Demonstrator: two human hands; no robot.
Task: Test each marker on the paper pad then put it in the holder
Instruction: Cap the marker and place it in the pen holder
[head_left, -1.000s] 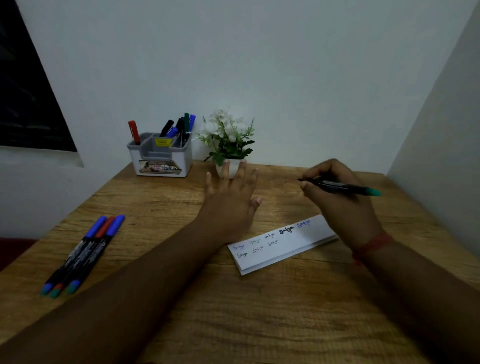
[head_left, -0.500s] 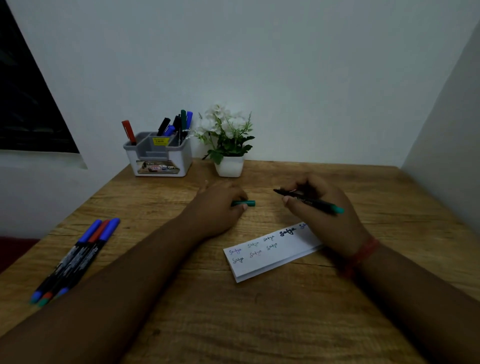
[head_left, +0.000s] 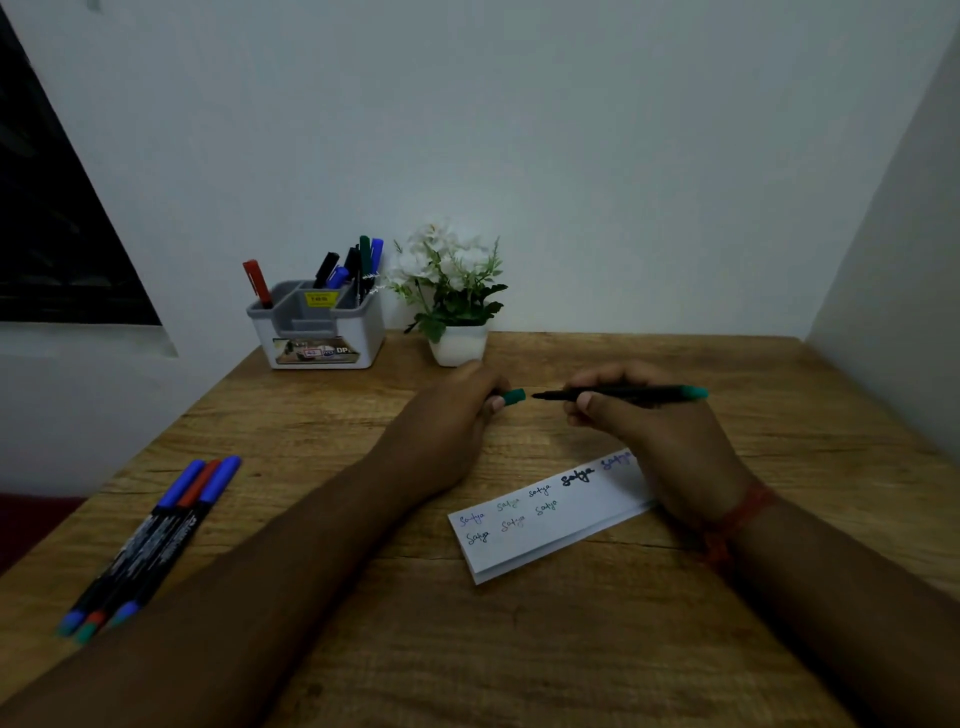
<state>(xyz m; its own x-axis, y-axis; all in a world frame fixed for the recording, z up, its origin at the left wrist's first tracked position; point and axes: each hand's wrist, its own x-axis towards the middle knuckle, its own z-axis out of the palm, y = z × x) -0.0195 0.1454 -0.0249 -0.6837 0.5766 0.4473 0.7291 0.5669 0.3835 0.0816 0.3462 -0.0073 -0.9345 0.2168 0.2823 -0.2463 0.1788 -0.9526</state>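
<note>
My right hand (head_left: 654, 431) grips an uncapped black marker with a green end (head_left: 639, 393), held level above the table, tip pointing left. My left hand (head_left: 447, 421) pinches its green cap (head_left: 514, 397), a small gap away from the tip. The white paper pad (head_left: 545, 525) lies below my hands, with several small words scribbled on it in different colours; my right wrist covers its far end. The grey-and-white holder (head_left: 322, 332) stands at the back left with several markers upright in it. Three capped markers (head_left: 156, 540) lie together at the table's left edge.
A small white pot with a flowering plant (head_left: 454, 306) stands right beside the holder, just behind my left hand. White walls close the table at the back and the right. The wooden table (head_left: 519, 649) stretches toward me.
My left hand came down from flat and open, picked up the green cap and lifted it. The right hand swung the marker level, and cap and tip moved closer together.
</note>
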